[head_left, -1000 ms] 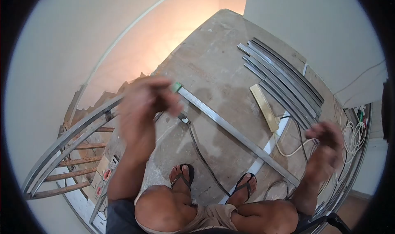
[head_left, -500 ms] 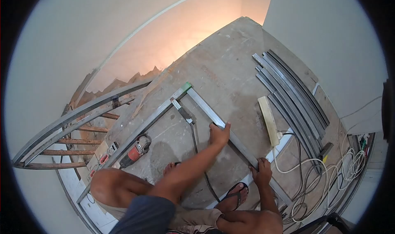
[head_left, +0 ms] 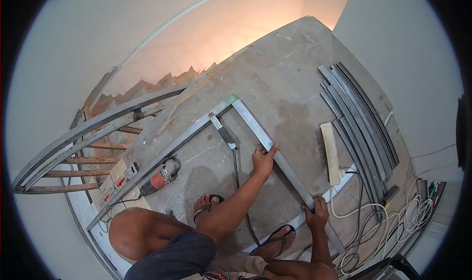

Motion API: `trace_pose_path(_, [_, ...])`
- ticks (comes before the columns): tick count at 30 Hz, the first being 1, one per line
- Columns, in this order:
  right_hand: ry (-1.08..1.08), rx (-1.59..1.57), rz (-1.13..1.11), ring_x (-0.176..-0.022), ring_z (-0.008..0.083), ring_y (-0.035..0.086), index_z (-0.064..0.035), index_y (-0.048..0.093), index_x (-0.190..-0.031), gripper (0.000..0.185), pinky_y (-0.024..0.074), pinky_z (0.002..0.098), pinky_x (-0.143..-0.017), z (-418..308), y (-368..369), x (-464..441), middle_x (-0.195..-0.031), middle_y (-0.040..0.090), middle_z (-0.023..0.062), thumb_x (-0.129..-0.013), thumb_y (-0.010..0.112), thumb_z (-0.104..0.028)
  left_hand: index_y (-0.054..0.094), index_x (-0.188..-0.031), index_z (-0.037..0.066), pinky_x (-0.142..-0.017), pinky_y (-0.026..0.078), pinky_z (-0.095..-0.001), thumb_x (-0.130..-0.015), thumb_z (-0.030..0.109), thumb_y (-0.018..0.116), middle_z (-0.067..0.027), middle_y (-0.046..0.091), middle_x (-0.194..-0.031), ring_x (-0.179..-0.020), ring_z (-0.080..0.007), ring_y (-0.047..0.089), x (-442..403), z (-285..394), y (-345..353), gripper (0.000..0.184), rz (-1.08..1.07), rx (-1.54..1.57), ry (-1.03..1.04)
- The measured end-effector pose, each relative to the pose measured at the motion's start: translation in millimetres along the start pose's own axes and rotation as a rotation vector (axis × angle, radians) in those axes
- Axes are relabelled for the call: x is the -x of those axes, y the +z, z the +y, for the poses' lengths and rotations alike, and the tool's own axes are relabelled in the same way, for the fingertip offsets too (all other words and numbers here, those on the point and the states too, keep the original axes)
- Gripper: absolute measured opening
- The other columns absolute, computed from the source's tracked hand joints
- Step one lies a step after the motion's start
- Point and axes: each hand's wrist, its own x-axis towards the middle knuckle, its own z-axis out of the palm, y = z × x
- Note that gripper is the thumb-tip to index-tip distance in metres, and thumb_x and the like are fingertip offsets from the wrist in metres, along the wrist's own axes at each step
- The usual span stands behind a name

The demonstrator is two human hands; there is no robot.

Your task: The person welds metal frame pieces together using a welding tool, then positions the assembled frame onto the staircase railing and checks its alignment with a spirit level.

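Note:
Two square steel tubes meet at a corner with a green-marked end; one, the right-hand tube (head_left: pixel 285 169), slants down toward me. My left hand (head_left: pixel 264 161) is closed around its middle, thumb along the side. Lower on the same tube my right hand (head_left: pixel 317 213) is wrapped round it. The left-hand tube (head_left: pixel 167 154) runs from the corner down to the lower left. A cable clamp (head_left: pixel 223 133) with a dark handle and black cable sits against that tube near the corner, inside the angle.
A red and black angle grinder (head_left: pixel 161 177) lies by the left-hand tube. On the right are several loose steel tubes (head_left: pixel 361 132), a long white power strip (head_left: pixel 328 152) and coiled white cable (head_left: pixel 415 213). A curved metal frame with rusty rungs (head_left: pixel 93 145) stands left. My sandalled feet are between the tubes.
The view has shifted slightly, moving most floor objects a little to the right. Both hands keep their hold on the right-hand tube, and the two tubes still meet at the corner.

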Motion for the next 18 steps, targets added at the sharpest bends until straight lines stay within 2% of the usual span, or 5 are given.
trace_pose_path(3, [-0.025,0.051,-0.003,-0.102,0.0375,0.061,0.0002,0.063,-0.110,0.049,0.0507,0.0439,-0.086,-1.4,-1.3,-1.6,-0.110,0.062,0.0165,-0.067,0.083,-0.013,0.061,-0.102,0.001,-0.078,0.052,-0.0299,-0.097,0.026,0.066,-0.0092,0.070,-0.092,-0.082,-0.0158,0.067,-4.1,3.1,-5.4,0.026,-0.022,0.097,-0.138])
trace_pose_path(6, [-0.018,0.039,-0.009,-0.101,0.0365,0.062,-0.0009,0.064,-0.110,0.049,0.0515,0.0428,-0.085,-4.7,-2.1,-3.0,-0.110,0.062,0.0156,-0.066,0.084,-0.013,0.062,-0.103,0.001,-0.078,0.052,-0.0296,-0.098,0.030,0.065,-0.0081,0.070,-0.093,-0.082,-0.0161,0.067,-1.9,8.5,-5.3,0.030,-0.011,0.160,-0.201])
trace_pose_path(13, [0.018,0.051,-0.024,-0.102,0.0350,0.062,-0.0021,0.064,-0.112,0.052,0.0532,0.0400,-0.084,-9.5,-6.1,-4.9,-0.111,0.062,0.0146,-0.066,0.085,-0.013,0.062,-0.101,0.001,-0.076,0.052,-0.0301,-0.097,0.029,0.067,-0.0081,0.069,-0.090,-0.081,-0.0159,0.065,1.8,15.6,-2.6,0.029,-0.015,0.203,-0.195])
trace_pose_path(15, [0.081,0.007,-0.085,-0.101,0.0361,0.064,0.0011,0.064,-0.111,0.051,0.0526,0.0410,-0.087,-8.0,-5.6,-2.7,-0.112,0.062,0.0174,-0.067,0.085,-0.013,0.062,-0.101,0.001,-0.076,0.052,-0.0301,-0.097,0.029,0.067,-0.0081,0.069,-0.091,-0.080,-0.0164,0.065,-0.6,10.7,-4.8,0.029,0.017,0.239,-0.227])
trace_pose_path(18, [0.023,0.075,-0.068,-0.103,0.0362,0.064,0.0008,0.064,-0.112,0.052,0.0527,0.0409,-0.087,-4.1,-8.5,-2.8,-0.113,0.063,0.0182,-0.068,0.086,-0.016,0.062,-0.102,0.001,-0.076,0.052,-0.0296,-0.097,0.030,0.067,-0.0083,0.070,-0.091,-0.081,-0.0164,0.066,-3.0,8.0,-6.4,0.030,0.016,0.206,-0.207])
